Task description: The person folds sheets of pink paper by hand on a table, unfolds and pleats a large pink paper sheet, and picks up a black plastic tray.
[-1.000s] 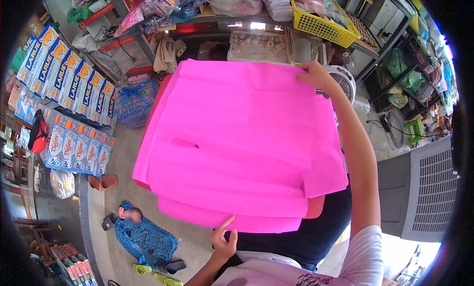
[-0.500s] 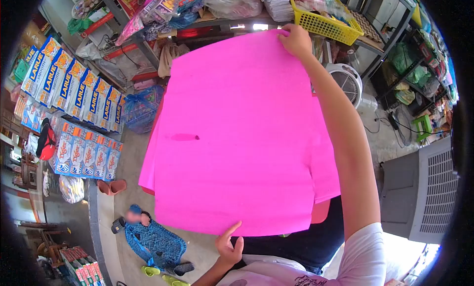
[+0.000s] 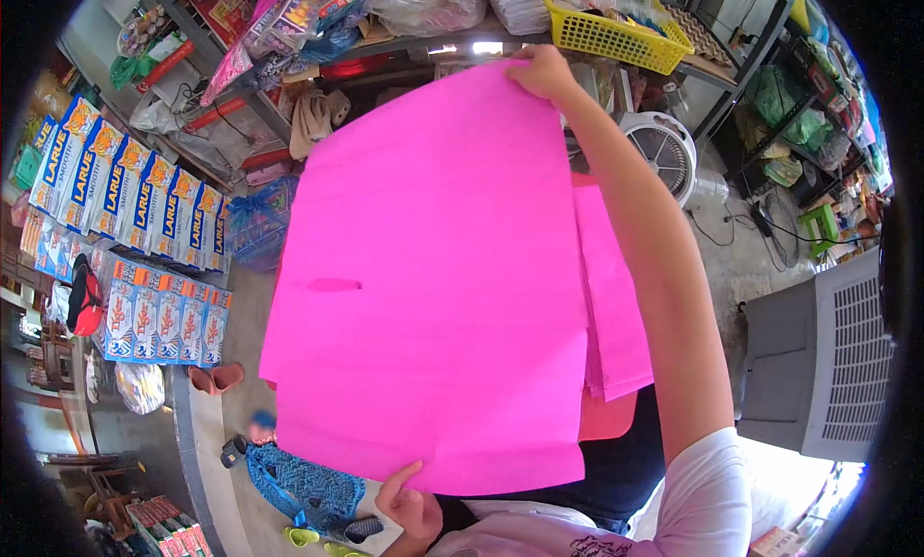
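A large pink sheet (image 3: 433, 230) with a small slit near its left side spreads across the middle of the view. My right hand (image 3: 544, 73) pinches its far right corner and holds it raised. At the near edge, my left hand (image 3: 409, 507) has its index finger bent against the sheet, the fingers apart and not gripping. More folded pink sheets (image 3: 616, 316) lie underneath, showing at the right. They rest on a red surface (image 3: 611, 418), mostly covered.
Beer cartons (image 3: 144, 182) are stacked at left. A shelf at the back holds a yellow basket (image 3: 621, 33) and plastic bags. A white fan (image 3: 659, 153) stands behind my right arm, and a grey slatted unit (image 3: 818, 360) at right. A blue mat (image 3: 308, 485) and sandals lie on the floor.
The raised sheet has shifted left with my right hand, uncovering more of the folded sheets beneath at right. My left hand has moved slightly left and nearer to me. The camera view has shifted slightly.
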{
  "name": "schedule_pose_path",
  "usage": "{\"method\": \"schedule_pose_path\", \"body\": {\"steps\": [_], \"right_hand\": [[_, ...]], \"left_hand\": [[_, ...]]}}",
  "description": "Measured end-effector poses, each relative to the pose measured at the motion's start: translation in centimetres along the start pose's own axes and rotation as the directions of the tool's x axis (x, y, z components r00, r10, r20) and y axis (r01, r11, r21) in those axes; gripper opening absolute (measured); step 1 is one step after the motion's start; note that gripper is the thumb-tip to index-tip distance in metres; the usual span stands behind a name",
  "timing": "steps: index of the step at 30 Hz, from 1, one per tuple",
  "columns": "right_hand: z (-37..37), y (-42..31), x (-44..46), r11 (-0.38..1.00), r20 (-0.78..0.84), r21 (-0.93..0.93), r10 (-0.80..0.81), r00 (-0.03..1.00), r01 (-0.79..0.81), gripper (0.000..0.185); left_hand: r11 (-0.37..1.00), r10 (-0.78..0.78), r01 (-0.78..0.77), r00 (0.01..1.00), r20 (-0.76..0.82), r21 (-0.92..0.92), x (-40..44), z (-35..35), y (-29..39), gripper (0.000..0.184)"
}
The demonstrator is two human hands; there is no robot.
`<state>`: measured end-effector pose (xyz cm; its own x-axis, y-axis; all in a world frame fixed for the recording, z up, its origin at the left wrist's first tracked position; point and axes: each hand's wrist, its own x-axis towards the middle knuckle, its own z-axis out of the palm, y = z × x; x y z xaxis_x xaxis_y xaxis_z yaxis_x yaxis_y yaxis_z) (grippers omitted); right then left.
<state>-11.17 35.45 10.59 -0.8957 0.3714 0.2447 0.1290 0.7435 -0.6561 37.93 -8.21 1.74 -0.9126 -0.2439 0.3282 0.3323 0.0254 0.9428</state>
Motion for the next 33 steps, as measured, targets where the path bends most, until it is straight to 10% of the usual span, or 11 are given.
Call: {"method": "schedule_pose_path", "body": {"steps": [3, 5, 6, 8, 11, 13, 17, 22, 26, 33], "right_hand": [[-1.8, 0.0, 1.9, 0.996, -0.077, -0.012, -0.087, 0.993, 0.086, 0.048], [-3.4, -0.6, 2.5, 0.993, -0.089, -0.060, -0.107, 0.990, 0.102, 0.046], [-3.8, -0.7, 2.8, 0.990, -0.093, -0.084, -0.117, 0.989, 0.110, 0.046], [-3.8, 0.9, 4.4, 0.976, -0.150, -0.137, -0.189, 0.970, 0.169, 0.048], [-4.1, 2.1, 4.1, 0.978, -0.127, -0.131, -0.178, 0.976, 0.162, 0.059], [-3.0, 3.0, 2.5, 0.957, -0.235, -0.222, -0.238, 0.942, 0.186, 0.061], [-3.5, 2.7, -2.4, 0.857, -0.322, -0.427, -0.443, 0.836, 0.289, 0.058], [-7.0, 0.3, -13.9, 0.734, 0.110, -0.180, -0.647, 0.755, 0.655, 0.043], [-11.6, -4.7, -28.3, 0.766, 0.498, 0.106, -0.593, 0.633, 0.634, 0.042], [-11.7, -5.5, -42.6, 0.653, 0.667, 0.058, -0.589, 0.457, 0.756, 0.060]], "left_hand": [[0.997, 0.079, -0.079, 0.996, 0.047, 0.001, -0.1, 1.1, -0.2, 0.036], [0.988, -0.154, 0.157, 0.951, 0.268, 0.012, 0.3, 0.0, -0.5, 0.043], [0.896, -0.417, 0.439, 0.794, 0.443, 0.058, 0.9, -2.5, -0.6, 0.047], [0.836, -0.520, 0.513, 0.626, 0.581, 0.195, 1.5, -2.2, -0.6, 0.052], [0.922, -0.376, 0.355, 0.719, 0.584, 0.157, 2.4, 4.9, 0.0, 0.055], [0.714, -0.522, 0.693, 0.622, 0.584, -0.101, 2.4, 7.4, 0.7, 0.055], [0.638, -0.537, 0.759, 0.561, 0.631, -0.131, 1.8, 8.8, 0.3, 0.057], [0.790, -0.476, 0.614, 0.622, 0.622, -0.009, 0.9, 8.9, -0.7, 0.056], [0.869, -0.426, 0.487, 0.652, 0.627, 0.085, 1.1, 8.8, -0.7, 0.057], [0.936, -0.317, 0.336, 0.663, 0.679, 0.108, 0.8, 7.8, -0.4, 0.061]]}}
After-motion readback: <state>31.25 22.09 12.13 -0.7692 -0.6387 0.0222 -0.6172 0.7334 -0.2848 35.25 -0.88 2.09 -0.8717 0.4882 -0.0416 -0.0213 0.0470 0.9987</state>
